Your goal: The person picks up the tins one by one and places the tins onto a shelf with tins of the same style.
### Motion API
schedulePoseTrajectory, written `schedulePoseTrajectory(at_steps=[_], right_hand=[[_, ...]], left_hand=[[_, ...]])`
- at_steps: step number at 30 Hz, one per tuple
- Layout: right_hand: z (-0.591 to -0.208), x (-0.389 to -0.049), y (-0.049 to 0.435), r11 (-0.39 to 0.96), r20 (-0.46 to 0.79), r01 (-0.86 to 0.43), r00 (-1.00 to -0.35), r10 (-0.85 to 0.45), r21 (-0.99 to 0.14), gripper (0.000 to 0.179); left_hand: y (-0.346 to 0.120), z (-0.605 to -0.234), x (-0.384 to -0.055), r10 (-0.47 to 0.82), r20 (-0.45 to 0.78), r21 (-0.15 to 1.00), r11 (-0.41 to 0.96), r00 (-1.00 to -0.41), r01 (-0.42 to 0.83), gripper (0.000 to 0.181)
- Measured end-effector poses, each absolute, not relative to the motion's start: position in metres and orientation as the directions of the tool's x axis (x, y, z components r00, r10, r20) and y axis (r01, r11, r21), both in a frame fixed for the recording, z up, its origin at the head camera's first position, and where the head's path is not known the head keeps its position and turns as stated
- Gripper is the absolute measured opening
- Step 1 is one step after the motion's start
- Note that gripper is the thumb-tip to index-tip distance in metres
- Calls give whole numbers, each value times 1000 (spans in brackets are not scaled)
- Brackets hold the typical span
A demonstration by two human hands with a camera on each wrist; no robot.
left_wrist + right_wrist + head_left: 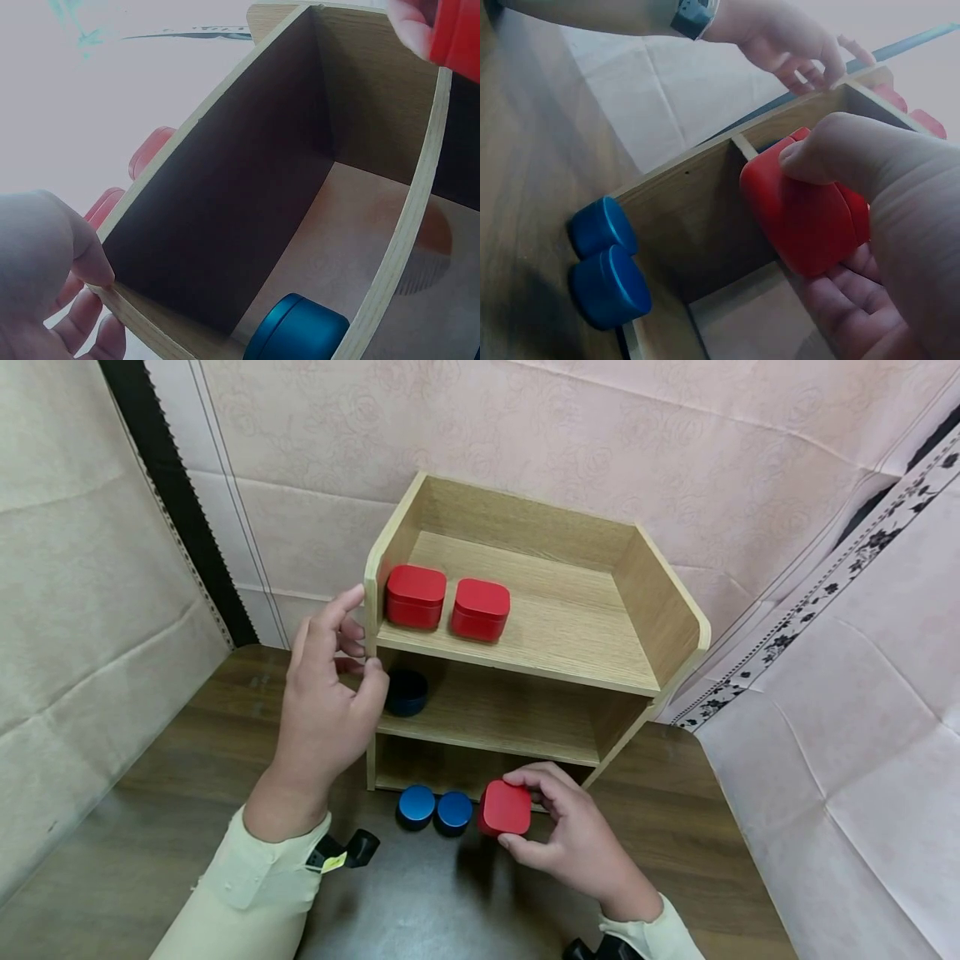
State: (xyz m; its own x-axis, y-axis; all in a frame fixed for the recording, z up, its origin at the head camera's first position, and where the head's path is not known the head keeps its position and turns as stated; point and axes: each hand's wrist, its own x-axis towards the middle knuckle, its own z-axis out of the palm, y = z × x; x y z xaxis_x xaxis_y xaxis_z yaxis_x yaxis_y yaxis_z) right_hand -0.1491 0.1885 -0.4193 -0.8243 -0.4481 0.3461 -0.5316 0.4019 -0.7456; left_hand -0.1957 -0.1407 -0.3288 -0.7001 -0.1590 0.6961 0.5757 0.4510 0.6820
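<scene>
My right hand (pixel 566 831) grips a red square tin (pixel 506 808) with rounded corners, thumb on one side and fingers on the other. It is held in front of the lowest compartment of a small wooden shelf (pixel 555 618). At the shelf's left side, my left hand (pixel 326 702) holds the side panel by its front edge, thumb at the front and fingers on the outside. Two more red tins, a left one (pixel 416 597) and a right one (pixel 480 610), stand on the top board. A round blue tin (pixel 300 330) sits at the left of the middle compartment.
Two round blue tins, one (pixel 416 807) left of the other (pixel 453 813), stand side by side on the brown table (pixel 405 910) before the shelf. Pale cloth (pixel 525 427) hangs behind the shelf and along both sides.
</scene>
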Motion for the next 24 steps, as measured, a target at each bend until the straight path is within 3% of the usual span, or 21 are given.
schedulePoseTrajectory(at_steps=[24], right_hand=[[-381, -147, 192, 373, 350, -541, -811, -469, -754, 62]], left_hand=[[-140, -328, -195, -162, 695, 684, 448, -700, 575, 78]])
